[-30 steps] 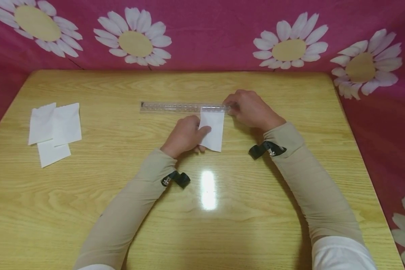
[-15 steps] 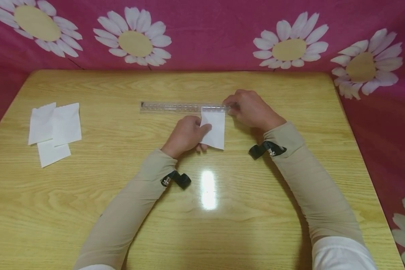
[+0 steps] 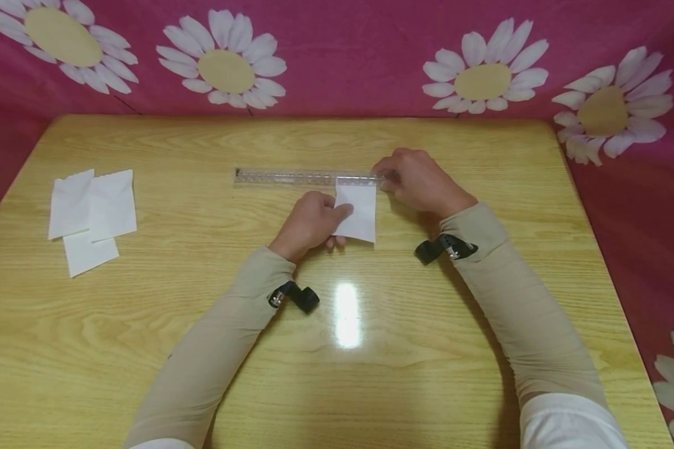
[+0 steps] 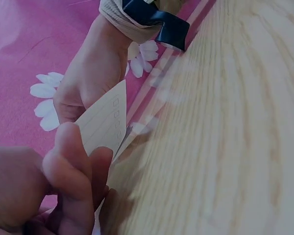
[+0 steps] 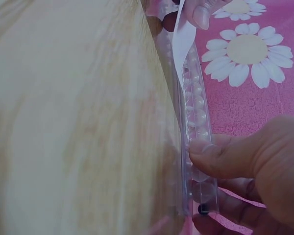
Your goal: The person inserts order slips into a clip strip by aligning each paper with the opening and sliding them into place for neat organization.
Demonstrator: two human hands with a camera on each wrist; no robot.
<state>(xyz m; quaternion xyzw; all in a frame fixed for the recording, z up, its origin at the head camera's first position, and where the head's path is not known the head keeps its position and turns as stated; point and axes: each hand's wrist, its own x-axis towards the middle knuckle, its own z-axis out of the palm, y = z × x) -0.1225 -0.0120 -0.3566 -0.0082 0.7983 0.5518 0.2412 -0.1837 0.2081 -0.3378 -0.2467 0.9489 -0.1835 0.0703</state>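
In the head view my left hand [image 3: 309, 222] pinches a small white paper [image 3: 359, 213] between thumb and fingers, at its left side. Printed lines and a row of little boxes show on the paper [image 4: 107, 117] in the left wrist view. The paper's upper edge overlaps a long, clear plastic strip [image 3: 286, 178], which lies crosswise on the table. Thumb and fingers of my right hand [image 3: 418, 181] grip the strip's right end. Up close in the right wrist view, the strip [image 5: 198, 110] has a row of round shapes along it and a black dot near its end.
Several white papers [image 3: 112, 206] lie overlapping at the left of the wooden table [image 3: 292, 386]. A pink cloth [image 3: 348, 56] with large daisies hangs behind the table and along its sides. Black wrist straps [image 3: 446, 249] stick out from the sleeves.
The paper's lower edge has swung a little up and to the right with my left fingers. The right hand and the clear strip stay almost still.
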